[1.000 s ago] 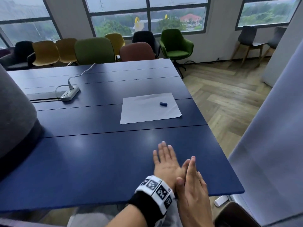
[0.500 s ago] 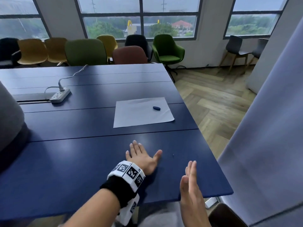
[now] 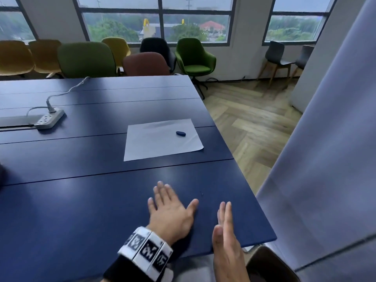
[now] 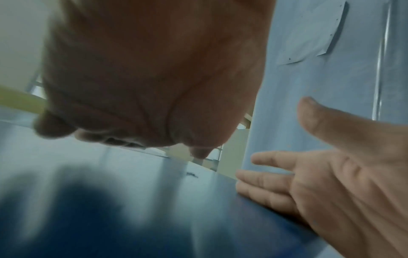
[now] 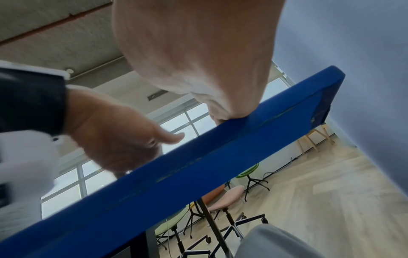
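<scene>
My left hand (image 3: 169,208) lies flat with straight, spread fingers on the dark blue table (image 3: 81,210) near its front right corner, and it holds nothing. My right hand (image 3: 224,228) stands edge-on beside it over the table's front edge, fingers straight and together, empty; the left wrist view shows this right hand (image 4: 309,183) with its palm turned inward. Farther back on the table lies a white sheet of paper (image 3: 158,142). A small dark blue oval object (image 3: 180,133) rests on the sheet's right part, well beyond both hands.
A white power strip (image 3: 49,118) with a grey cable sits at the table's left. Coloured chairs (image 3: 85,59) line the far side under the windows. A pale grey partition (image 3: 325,159) stands close on the right, with wooden floor (image 3: 250,123) between it and the table.
The hands were pressed together at the table's front edge; they have since parted. My left hand slid forward and left and spread flat on the table. My right hand stayed near the edge.
</scene>
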A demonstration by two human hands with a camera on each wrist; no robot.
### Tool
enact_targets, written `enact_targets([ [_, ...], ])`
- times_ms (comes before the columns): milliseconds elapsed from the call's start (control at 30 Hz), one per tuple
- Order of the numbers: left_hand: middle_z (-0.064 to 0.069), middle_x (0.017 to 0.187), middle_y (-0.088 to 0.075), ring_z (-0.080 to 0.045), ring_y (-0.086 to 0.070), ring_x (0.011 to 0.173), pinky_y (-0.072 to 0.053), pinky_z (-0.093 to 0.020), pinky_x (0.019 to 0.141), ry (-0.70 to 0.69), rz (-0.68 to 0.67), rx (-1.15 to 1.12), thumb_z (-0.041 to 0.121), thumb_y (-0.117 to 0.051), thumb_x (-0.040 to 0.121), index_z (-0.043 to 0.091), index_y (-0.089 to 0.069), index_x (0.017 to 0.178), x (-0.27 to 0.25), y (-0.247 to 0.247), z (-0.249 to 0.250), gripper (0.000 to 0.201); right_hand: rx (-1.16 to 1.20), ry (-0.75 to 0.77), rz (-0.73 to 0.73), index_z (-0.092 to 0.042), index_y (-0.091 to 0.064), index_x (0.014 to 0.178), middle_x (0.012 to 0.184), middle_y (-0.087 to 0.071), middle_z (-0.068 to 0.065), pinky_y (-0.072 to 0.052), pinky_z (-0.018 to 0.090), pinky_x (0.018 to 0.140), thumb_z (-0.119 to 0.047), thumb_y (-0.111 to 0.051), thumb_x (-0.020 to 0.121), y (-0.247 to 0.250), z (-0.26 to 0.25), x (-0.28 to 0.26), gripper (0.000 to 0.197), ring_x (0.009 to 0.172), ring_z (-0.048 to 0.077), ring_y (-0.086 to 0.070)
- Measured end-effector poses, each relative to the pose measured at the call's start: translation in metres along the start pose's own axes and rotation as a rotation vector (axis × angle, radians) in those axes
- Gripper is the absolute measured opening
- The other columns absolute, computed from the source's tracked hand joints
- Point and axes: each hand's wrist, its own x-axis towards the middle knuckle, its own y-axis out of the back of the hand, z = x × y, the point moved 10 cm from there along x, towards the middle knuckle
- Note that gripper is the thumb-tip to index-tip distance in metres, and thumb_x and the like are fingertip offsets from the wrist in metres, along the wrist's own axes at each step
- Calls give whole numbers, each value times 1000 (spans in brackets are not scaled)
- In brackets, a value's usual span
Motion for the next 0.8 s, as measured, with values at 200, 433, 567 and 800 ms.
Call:
enact_targets([
  [200, -19, 144, 43, -32, 32, 142, 16, -47, 115, -12, 3, 48, 83, 33, 53, -3, 34, 135, -5, -19, 9, 119, 109, 17, -3, -47, -4, 143, 152, -23, -29, -20, -4, 97, -99, -18, 58, 0, 0, -1, 101, 135, -17, -24],
  [433, -13, 156, 33, -24, 30, 144, 18, -44, 115, -293, -179, 131, 77, 19, 65, 4, 20, 150, 19, -34, 97, 112, 589, -67, 132, -42, -25, 133, 143, -37, -19, -31, 16, 105, -97, -52, 38, 29, 3, 10, 113, 129, -10, -41],
  [567, -7, 160, 24, -15, 21, 147, 11, -33, 117, -370, -327, -113, 54, -18, 102, 6, 16, 152, 12, -10, 96, 78, 323, -58, 93, -48, -27, 137, 150, -34, -19, -23, 28, 116, -98, -43, 48, 57, 2, 11, 103, 134, -9, -34],
  [800, -2, 161, 19, -9, 18, 147, 7, -29, 120, -304, -42, -192, 64, -11, 87, 8, 12, 154, 21, 90, 35, 90, -979, 295, -358, -21, -61, 129, 142, -52, -7, -21, 61, 97, -67, -15, 95, -80, -18, 0, 73, 135, 24, -43],
])
